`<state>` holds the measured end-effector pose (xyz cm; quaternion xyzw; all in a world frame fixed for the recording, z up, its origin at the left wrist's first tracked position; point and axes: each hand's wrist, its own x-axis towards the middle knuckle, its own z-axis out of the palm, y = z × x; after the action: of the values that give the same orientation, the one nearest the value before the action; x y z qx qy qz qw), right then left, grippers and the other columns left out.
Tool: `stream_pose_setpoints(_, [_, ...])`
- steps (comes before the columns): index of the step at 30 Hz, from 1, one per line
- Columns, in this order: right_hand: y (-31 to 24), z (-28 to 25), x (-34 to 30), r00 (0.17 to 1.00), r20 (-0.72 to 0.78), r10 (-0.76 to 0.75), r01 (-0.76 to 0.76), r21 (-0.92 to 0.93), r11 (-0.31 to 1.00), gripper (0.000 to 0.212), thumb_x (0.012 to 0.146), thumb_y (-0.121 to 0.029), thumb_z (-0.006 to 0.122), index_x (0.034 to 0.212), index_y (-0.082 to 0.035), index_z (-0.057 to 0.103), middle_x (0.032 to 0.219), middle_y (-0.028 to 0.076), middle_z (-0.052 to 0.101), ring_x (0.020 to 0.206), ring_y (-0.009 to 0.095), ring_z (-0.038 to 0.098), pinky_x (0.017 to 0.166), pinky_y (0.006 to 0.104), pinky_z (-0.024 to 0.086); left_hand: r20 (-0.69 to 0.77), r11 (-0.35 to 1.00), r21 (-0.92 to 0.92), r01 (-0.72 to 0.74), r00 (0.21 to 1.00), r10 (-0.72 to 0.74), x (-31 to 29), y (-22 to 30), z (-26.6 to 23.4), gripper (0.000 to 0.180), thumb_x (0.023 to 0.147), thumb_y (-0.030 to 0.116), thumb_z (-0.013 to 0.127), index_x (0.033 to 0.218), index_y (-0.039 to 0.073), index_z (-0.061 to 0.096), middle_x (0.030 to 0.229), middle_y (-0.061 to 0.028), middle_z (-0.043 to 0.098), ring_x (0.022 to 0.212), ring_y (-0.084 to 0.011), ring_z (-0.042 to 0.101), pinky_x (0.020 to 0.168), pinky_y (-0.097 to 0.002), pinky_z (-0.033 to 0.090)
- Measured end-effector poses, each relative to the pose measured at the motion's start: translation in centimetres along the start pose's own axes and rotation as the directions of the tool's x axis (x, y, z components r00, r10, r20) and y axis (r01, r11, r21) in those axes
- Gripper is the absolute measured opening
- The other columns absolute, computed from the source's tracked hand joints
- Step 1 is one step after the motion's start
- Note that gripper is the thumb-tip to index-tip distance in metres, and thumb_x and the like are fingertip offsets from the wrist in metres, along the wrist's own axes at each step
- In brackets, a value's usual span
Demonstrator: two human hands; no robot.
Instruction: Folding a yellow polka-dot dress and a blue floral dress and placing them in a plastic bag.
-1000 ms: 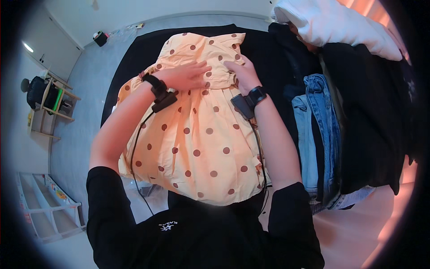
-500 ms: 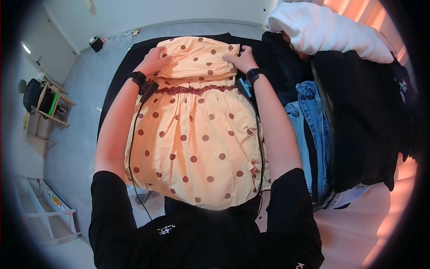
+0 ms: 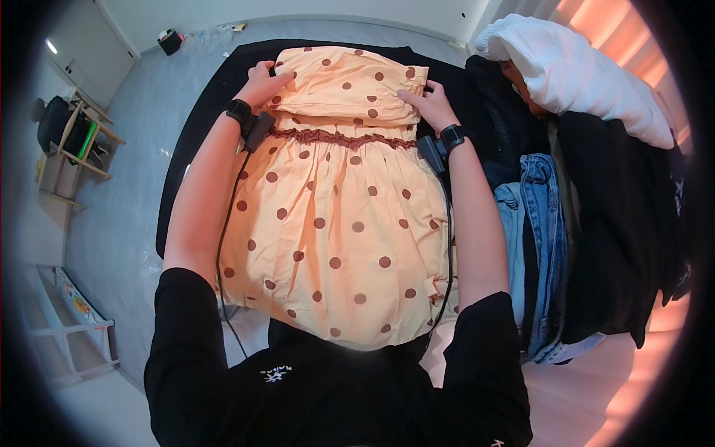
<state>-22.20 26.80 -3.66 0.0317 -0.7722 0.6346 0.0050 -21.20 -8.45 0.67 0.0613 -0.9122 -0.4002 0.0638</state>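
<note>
A peach dress (image 3: 346, 216) with brown dots lies flat in front of me, its skirt spreading toward my body. Its upper part is folded over into a flap (image 3: 339, 82) above a brown ruffled waist trim (image 3: 342, 139). My left hand (image 3: 262, 86) grips the flap's left edge, thumb on top and the other fingers partly hidden. At the opposite edge, my right hand (image 3: 432, 104) pinches the cloth between thumb and fingers. Black bands with small devices sit on both wrists, and a cable runs down from each.
Black cloth (image 3: 197, 127) lies under the dress. To the right are folded jeans (image 3: 544, 246), dark garments (image 3: 611, 223) and a white bundled piece (image 3: 581, 74). A wooden chair (image 3: 78, 141) and a white rack (image 3: 74, 328) stand at left; a small black bin (image 3: 170, 42) is farther back.
The view has shifted slightly, so the dress and clothes pile appear farther right. Both hands keep hold of the flap's edges, and the fold looks much the same.
</note>
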Motion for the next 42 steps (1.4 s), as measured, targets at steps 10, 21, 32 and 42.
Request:
stream_pose_setpoints(10, [-9.7, 4.0, -5.7, 0.889, 0.050, -0.454, 0.413, -0.514, 0.752, 0.066, 0.072, -0.034, 0.076, 0.122, -0.002, 0.050, 0.110, 0.016, 0.058, 0.100, 0.026, 0.057, 0.089, 0.0343, 0.045, -0.188, 0.913, -0.261, -0.313, 0.944, 0.270, -1.9, 2.7, 0.3, 0.039, 0.081, 0.022, 0.065, 0.113, 0.002, 0.056, 0.111, -0.0143, 0.055, 0.104, -0.0240, 0.055, 0.089, -0.0329, 0.045])
stream_pose_setpoints(21, [-11.9, 11.8, -11.2, 0.750, 0.657, -0.070, 0.073, 0.022, 0.997, 0.051, 0.089, -0.040, 0.061, 0.112, 0.006, 0.058, 0.100, 0.010, 0.066, 0.080, 0.012, 0.062, 0.070, 0.0247, 0.048, -0.101, 0.426, -0.862, -0.276, 0.916, 0.389, -6.2, 10.2, 0.4, 0.020, 0.094, 0.022, 0.055, 0.106, 0.006, 0.059, 0.100, -0.0030, 0.061, 0.088, -0.0115, 0.056, 0.079, -0.0273, 0.045])
stream_pose_setpoints(32, [-10.9, 12.0, -10.9, 0.731, 0.678, -0.076, 0.055, 0.052, 0.997, 0.047, 0.090, -0.043, 0.059, 0.098, 0.004, 0.065, 0.086, 0.006, 0.067, 0.074, 0.012, 0.063, 0.067, 0.0248, 0.049, -0.056, 0.666, -0.684, -0.297, 0.932, 0.359, -5.4, 8.7, 1.7, 0.022, 0.093, 0.019, 0.056, 0.110, 0.004, 0.055, 0.091, -0.0027, 0.059, 0.078, -0.0092, 0.055, 0.066, -0.0221, 0.045])
stream_pose_setpoints(42, [-9.6, 9.9, -8.4, 0.976, 0.188, -0.112, 0.065, 0.241, 0.968, 0.021, 0.089, -0.015, 0.055, 0.104, -0.001, 0.056, 0.094, 0.008, 0.061, 0.076, 0.013, 0.061, 0.062, 0.0247, 0.049, 0.077, 0.768, -0.563, -0.304, 0.906, 0.415, -9.0, 10.3, 1.1, 0.026, 0.089, 0.027, 0.063, 0.090, 0.003, 0.054, 0.082, -0.0010, 0.056, 0.071, -0.0101, 0.052, 0.065, -0.0212, 0.042])
